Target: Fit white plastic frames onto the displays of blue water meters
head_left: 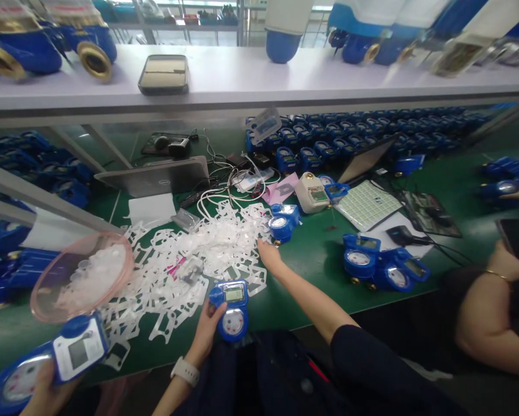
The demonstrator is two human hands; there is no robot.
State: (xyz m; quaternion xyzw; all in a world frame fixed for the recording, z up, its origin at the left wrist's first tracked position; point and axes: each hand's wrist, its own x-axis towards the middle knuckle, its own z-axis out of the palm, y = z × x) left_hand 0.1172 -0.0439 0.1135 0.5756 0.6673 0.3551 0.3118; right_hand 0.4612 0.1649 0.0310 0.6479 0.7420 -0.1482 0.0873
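My left hand (209,325), with a pale watch on its wrist, grips a blue water meter (233,321) by its left side, above the table's front edge. The meter has a small display at the top and a round dial below. My right hand (268,255) reaches to the right edge of a heap of white plastic frame-like pieces (224,242). Its fingertips are too small and blurred to show whether they hold a piece. Just beyond that hand stands another blue water meter (282,224).
A pink basket (37,300) of clear plastic caps stands left. Another person's hand (53,393) holds a larger blue meter there. Two blue meters (398,278) lie right, near a person's hand holding a phone (518,238). A laptop (159,178), cables and a shelf (224,86) are behind.
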